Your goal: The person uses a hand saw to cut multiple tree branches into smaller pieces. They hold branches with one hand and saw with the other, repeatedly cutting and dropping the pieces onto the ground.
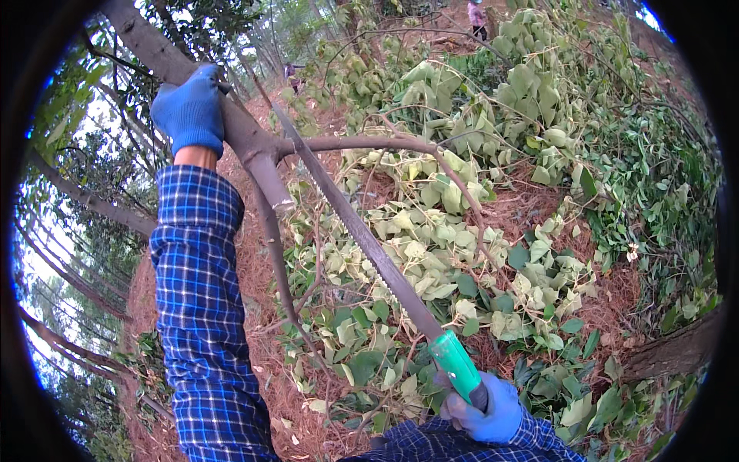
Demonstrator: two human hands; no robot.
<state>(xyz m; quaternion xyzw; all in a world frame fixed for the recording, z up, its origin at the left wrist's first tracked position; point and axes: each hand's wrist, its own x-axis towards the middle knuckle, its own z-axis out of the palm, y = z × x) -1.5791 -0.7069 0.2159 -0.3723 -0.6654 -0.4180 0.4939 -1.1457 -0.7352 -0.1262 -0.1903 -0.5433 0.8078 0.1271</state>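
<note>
My left hand (190, 110), in a blue knit work glove, grips a thick bare tree branch (245, 127) at the upper left. From a fork just past that hand run a side branch (358, 142), a thinner branch (277, 260) hanging down, and a short stub with a pale cut end (282, 203). My right hand (488, 410), gloved too, holds the green handle (456, 361) of a pruning saw at the lower right. The toothed saw blade (358, 225) slants up and left, overlapping the side branch near the fork; whether it touches the bark I cannot tell.
Cut leafy branches (427, 231) with wilting leaves cover the slope among brown pine needles (525, 196). A trunk (672, 349) lies at the right edge. Trees (92, 202) stand to the left. One person (477, 20) is upslope, and another figure (293, 75) is partly hidden.
</note>
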